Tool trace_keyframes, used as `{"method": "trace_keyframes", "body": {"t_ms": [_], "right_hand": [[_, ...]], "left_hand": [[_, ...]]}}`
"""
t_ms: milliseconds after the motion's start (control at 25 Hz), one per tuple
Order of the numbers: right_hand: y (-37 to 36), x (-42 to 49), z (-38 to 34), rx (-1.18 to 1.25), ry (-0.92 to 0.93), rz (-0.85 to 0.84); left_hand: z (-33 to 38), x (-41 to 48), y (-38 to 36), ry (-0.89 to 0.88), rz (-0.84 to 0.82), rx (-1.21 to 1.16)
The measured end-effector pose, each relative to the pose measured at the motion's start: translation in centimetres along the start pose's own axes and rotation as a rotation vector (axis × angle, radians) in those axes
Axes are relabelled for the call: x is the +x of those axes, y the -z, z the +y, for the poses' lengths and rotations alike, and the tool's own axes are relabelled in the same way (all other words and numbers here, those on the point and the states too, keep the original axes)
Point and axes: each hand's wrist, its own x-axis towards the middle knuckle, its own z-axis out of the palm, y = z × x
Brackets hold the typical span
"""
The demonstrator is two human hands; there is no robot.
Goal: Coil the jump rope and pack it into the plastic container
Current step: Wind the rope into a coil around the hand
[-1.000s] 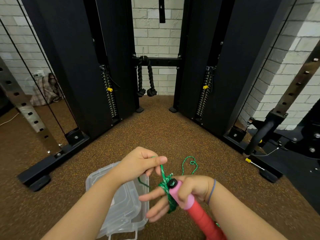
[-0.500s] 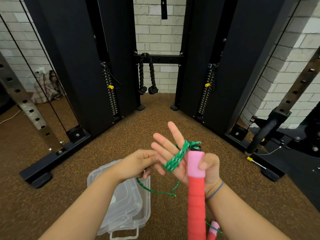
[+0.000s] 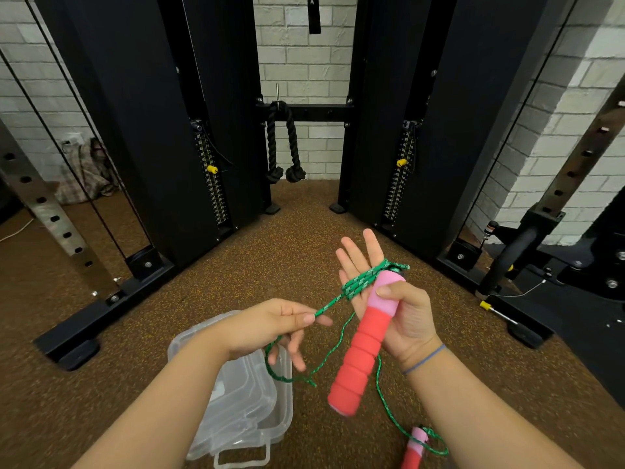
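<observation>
My right hand (image 3: 402, 309) faces palm up with fingers spread, its thumb pinning a red and pink jump rope handle (image 3: 363, 346) against the palm. Several turns of the green rope (image 3: 360, 282) lie wound across those fingers. My left hand (image 3: 270, 328) pinches the rope between thumb and forefinger, just left of the wound turns, and the strand runs taut between the hands. Slack rope hangs in loops below. The second handle (image 3: 415, 448) lies on the floor at the bottom. A clear plastic container (image 3: 243, 401) with its lid on sits on the floor under my left forearm.
A black cable machine stands ahead, with weight stacks (image 3: 211, 177) on both sides and a black tricep rope (image 3: 283, 143) hanging in the middle. Its base bars (image 3: 101, 316) run along the brown rubber floor. A rack upright (image 3: 44, 204) stands at left, more equipment (image 3: 514, 262) at right.
My right hand rose and opened further, palm up, with more green turns across its fingers. My left hand pulled the rope out to the left, drawing it taut. The handle swung off vertical.
</observation>
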Motion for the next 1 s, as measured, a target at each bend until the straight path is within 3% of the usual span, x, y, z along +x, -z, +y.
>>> {"method": "trace_keyframes", "body": {"t_ms": [200,680,840,1000], "right_hand": [[0.8,0.0,0.4,-0.047,-0.109,0.027],[0.5,-1.3,0.7,-0.777,-0.626,-0.272],[1.2,-1.5,1.3,-0.962,-0.786,-0.306],[1.4,-1.8,1.7,-0.965,-0.879,-0.310]], "left_hand": [[0.1,0.0,-0.3,0.035,-0.077,-0.019],[0.2,-0.7,0.0,0.089,-0.405,-0.122],[0.2,-0.9,0.8,0.035,-0.382,-0.172],[-0.1,-1.0,1.5,-0.076,-0.267,-0.175]]}}
